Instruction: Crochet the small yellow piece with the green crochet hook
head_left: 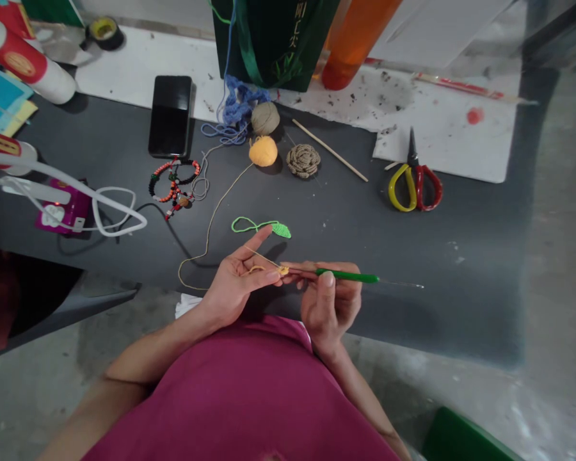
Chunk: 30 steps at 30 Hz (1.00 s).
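Observation:
My right hand (pixel 331 301) is shut around a green-handled crochet hook (pixel 346 276), whose thin metal shaft sticks out to the right. My left hand (pixel 233 285) pinches a tiny yellow crocheted piece (pixel 283 271) at the hook's tip, with its index finger raised. A pale yarn strand (pixel 210 224) loops across the dark table from a yellow-orange yarn ball (pixel 263 151) to my left hand. Just beyond my fingertips lies a green crocheted leaf (pixel 281 230) with a curled green tail.
On the dark table lie a tan crocheted rose (pixel 303 161), a tan yarn ball (pixel 265 118), tangled blue yarn (pixel 235 105), a wooden stick (pixel 329 150), yellow-and-red scissors (pixel 415 182), a black phone (pixel 170 116), beaded bracelets (pixel 174 186) and a magenta power strip (pixel 62 208).

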{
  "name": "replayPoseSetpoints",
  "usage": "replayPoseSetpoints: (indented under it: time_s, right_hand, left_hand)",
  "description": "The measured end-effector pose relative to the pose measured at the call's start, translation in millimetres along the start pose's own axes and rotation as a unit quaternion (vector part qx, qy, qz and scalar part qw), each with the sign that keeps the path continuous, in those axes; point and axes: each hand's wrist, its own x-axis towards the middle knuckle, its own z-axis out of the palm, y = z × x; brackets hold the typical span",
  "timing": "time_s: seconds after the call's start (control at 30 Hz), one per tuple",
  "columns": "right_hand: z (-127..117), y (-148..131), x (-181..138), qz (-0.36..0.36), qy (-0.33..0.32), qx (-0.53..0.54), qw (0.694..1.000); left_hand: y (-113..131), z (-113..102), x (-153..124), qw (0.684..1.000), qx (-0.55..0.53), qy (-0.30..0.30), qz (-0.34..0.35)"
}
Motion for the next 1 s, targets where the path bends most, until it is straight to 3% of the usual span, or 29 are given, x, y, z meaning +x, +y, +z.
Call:
replayPoseSetpoints:
  time_s: [0.27, 0.63, 0.73, 1.0]
  right_hand:
    - [-4, -6, 2, 0.016, -0.014, 0.002, 1.0]
    - [1, -3, 6, 0.119, -0.069, 0.102, 0.985]
    - [6, 1, 5, 0.113, -0.079, 0.125, 0.982]
    - [5, 4, 4, 0.067, -0.064, 0.067, 0.993]
  left_hand:
    - [2, -2, 0, 1.0, 0.017, 0.003, -0.007]
    - [3, 0, 0, 1.0, 0.003, -0.005, -0.012]
    - [0, -1, -1, 1.0, 0.022, -0.01, -0.01]
    - [-2, -4, -2, 0.999, 0.03, -0.023, 0.038]
